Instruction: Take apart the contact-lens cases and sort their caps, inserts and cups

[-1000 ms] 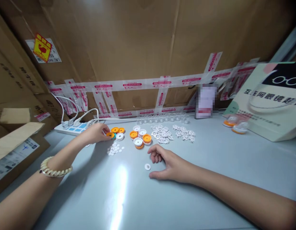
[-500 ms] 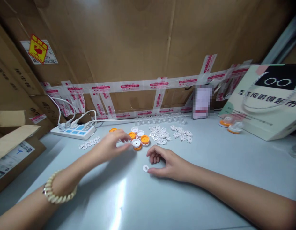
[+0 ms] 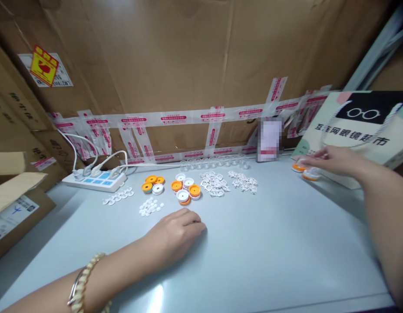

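My left hand (image 3: 180, 230) rests on the table with its fingers curled down. Whatever may be under or in its fingers is hidden. Out at the right, my right hand (image 3: 333, 161) has its thumb and fingers around the top of a round orange-based piece with a clear top (image 3: 299, 166). Beside it stands a second orange-based clear-topped piece (image 3: 311, 174). Nearest my left hand are small white discs (image 3: 150, 207) and a cluster of orange and white round cups (image 3: 183, 195). Another group of orange and white cups (image 3: 152, 183) sits farther left.
Behind are piles of small white cut-out parts (image 3: 214, 183), a row of clear domes (image 3: 214, 163) and a phone (image 3: 269, 141). A power strip (image 3: 95, 179) and more white pieces (image 3: 118, 196) lie left. A paper bag (image 3: 351, 143) stands right.
My right hand has swung from mid-table to the clear-topped pieces at the right. My left hand has come back from the cups toward me, over where a white disc lay.
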